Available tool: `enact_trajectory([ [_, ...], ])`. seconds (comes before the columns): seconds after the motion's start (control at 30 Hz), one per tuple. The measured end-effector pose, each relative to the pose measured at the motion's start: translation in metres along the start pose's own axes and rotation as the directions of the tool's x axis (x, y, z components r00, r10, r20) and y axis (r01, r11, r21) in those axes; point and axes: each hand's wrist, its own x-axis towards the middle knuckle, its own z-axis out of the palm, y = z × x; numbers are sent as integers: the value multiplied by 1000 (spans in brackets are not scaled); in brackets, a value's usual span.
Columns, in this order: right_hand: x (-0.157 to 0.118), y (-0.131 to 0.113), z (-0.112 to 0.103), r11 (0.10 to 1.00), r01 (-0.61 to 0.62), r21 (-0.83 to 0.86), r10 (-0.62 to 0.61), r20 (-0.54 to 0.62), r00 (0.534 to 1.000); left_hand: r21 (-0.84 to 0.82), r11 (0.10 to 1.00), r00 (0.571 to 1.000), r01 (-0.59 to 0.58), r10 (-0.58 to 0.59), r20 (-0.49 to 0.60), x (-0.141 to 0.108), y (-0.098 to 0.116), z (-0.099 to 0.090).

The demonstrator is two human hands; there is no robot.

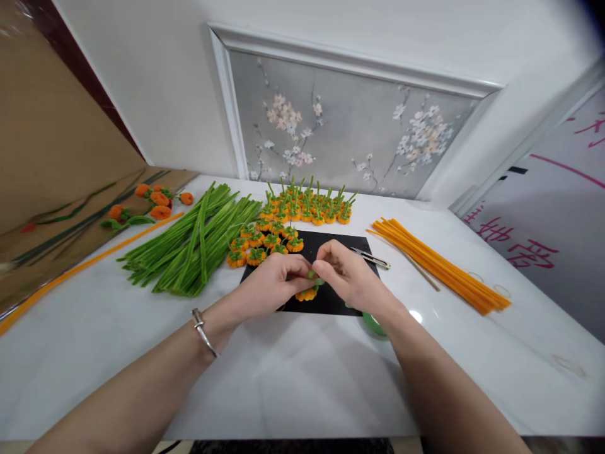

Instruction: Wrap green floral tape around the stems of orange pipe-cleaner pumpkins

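An orange pipe-cleaner pumpkin with a green top hangs low between my hands, over a black mat. My left hand, a bracelet on its wrist, has its fingers closed at the pumpkin's green top. From the other side my right hand pinches at the same green part, thumb and forefinger together. The fingers partly hide the green piece between them. Several finished-looking small pumpkins with green tops sit just beyond my left hand. A green roll, perhaps tape, lies partly hidden under my right wrist.
Green pipe cleaners lie in a pile at left, orange ones in a bundle at right. More stemmed pumpkins stand in rows behind. Scissors rest at the mat's right edge. Orange flowers lie on brown paper at far left.
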Motion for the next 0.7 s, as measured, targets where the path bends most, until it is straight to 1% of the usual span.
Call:
enact_trajectory([
  [0.03,-1,1,-2,998,-46,46,44,47,998,-26,1000,1000,3,-3,5,0,1,-1],
  [0.1,-2,4,-5,992,-96,76,86,131,988,-78,997,1000,10,-9,13,0,3,-3],
  [0.2,-3,8,-3,986,-124,114,105,164,981,-116,993,999,29,-26,30,-1,5,-5],
  [0.27,-2,8,0,978,-128,166,101,163,981,-112,993,998,48,-43,44,-1,5,-7],
  [0.4,-1,4,-2,969,-64,238,38,115,993,-153,985,995,77,-65,81,-2,3,-10],
  [0.57,-1,-2,-7,972,-55,227,43,60,997,-237,968,990,87,-58,126,-2,3,-13],
  [0.7,-2,-3,-10,974,-68,215,59,48,997,-286,954,990,91,-56,126,-3,5,-14],
])
